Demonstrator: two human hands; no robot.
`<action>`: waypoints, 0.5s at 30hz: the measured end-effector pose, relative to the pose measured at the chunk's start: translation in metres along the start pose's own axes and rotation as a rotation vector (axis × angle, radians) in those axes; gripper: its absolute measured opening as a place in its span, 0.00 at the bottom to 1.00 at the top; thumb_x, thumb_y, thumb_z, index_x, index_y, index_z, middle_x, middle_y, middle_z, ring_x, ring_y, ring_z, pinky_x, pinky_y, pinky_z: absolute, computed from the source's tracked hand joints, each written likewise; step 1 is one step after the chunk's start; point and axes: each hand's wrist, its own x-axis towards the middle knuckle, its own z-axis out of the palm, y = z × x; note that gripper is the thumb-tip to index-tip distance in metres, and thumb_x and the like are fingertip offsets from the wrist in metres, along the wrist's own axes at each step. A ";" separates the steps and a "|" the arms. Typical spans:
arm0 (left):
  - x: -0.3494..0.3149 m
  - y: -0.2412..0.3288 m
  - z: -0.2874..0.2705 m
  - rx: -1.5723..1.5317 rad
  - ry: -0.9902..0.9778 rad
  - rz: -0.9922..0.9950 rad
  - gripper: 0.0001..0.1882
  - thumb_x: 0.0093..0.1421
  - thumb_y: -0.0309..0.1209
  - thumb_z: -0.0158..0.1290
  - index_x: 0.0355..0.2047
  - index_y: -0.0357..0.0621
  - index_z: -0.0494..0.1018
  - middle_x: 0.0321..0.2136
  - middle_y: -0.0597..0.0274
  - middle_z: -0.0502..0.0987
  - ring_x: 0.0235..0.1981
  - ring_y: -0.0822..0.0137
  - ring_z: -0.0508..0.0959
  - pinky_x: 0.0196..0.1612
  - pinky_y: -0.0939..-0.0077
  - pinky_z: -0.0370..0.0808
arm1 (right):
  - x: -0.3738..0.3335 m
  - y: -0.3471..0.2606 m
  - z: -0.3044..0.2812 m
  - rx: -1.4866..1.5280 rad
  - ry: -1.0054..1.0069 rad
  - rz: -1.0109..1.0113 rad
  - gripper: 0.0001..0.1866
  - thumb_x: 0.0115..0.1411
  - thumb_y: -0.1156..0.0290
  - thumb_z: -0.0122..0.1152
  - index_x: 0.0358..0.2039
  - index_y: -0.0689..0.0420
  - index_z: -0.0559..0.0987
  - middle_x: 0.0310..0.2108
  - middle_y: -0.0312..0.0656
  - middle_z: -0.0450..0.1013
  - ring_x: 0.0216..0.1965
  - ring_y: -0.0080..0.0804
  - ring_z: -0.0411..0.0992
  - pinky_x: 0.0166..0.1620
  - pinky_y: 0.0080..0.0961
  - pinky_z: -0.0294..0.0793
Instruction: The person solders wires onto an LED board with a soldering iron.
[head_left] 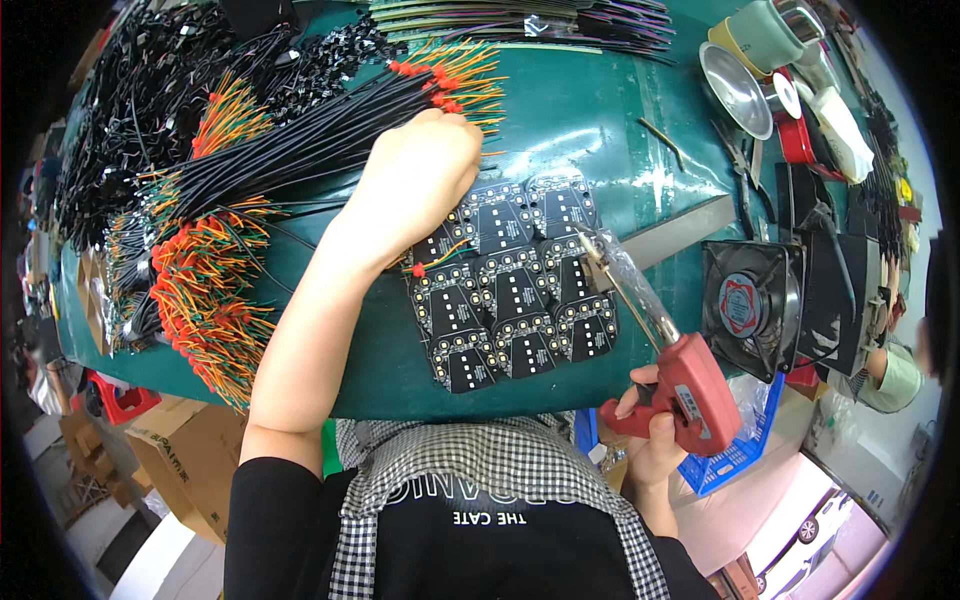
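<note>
My right hand [652, 440] is wrapped round the handle of a red soldering gun [695, 395]. Its long metal tip points up and left, over the right side of a panel of black circuit boards [517, 297]. My left hand [428, 155] is curled closed at the right end of a bundle of black cables [300, 135], just above the panel. What its fingers grip is hidden under the hand. One short cable end with a red sleeve [420, 270] and orange and green wires lies on the panel's left side, by my left wrist.
More orange-tipped cables [205, 300] are heaped at the left. Behind them lies a tangle of black cables [130, 110]. A grey metal bar [680, 238], a fan [752, 305], pliers [740, 175] and a metal dish [735, 90] sit to the right on the green table [385, 385].
</note>
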 end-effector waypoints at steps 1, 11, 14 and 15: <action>0.000 0.000 -0.001 -0.053 0.024 -0.029 0.04 0.51 0.26 0.52 0.25 0.38 0.71 0.27 0.54 0.75 0.34 0.55 0.75 0.36 0.65 0.72 | 0.001 0.000 -0.001 -0.006 -0.011 0.008 0.36 0.54 0.53 0.63 0.53 0.68 0.65 0.42 0.53 0.72 0.27 0.31 0.72 0.31 0.27 0.73; -0.040 0.036 0.012 -0.112 0.220 0.265 0.09 0.46 0.22 0.55 0.31 0.41 0.74 0.28 0.62 0.73 0.26 0.62 0.76 0.28 0.73 0.73 | 0.015 -0.004 -0.005 -0.027 -0.020 -0.011 0.35 0.54 0.53 0.64 0.54 0.66 0.66 0.43 0.52 0.72 0.28 0.30 0.72 0.31 0.24 0.71; -0.045 0.040 0.015 -0.032 0.230 0.348 0.11 0.44 0.22 0.55 0.31 0.38 0.73 0.28 0.61 0.73 0.26 0.63 0.74 0.27 0.73 0.72 | 0.017 -0.002 -0.006 -0.002 -0.061 0.037 0.35 0.54 0.54 0.65 0.54 0.66 0.66 0.44 0.52 0.72 0.29 0.29 0.71 0.31 0.23 0.70; -0.045 0.041 0.016 -0.018 0.240 0.391 0.13 0.42 0.22 0.54 0.32 0.36 0.74 0.28 0.60 0.72 0.26 0.65 0.73 0.26 0.74 0.72 | 0.018 -0.002 -0.006 0.011 -0.095 0.061 0.34 0.53 0.56 0.65 0.54 0.65 0.67 0.44 0.52 0.72 0.29 0.29 0.71 0.31 0.22 0.70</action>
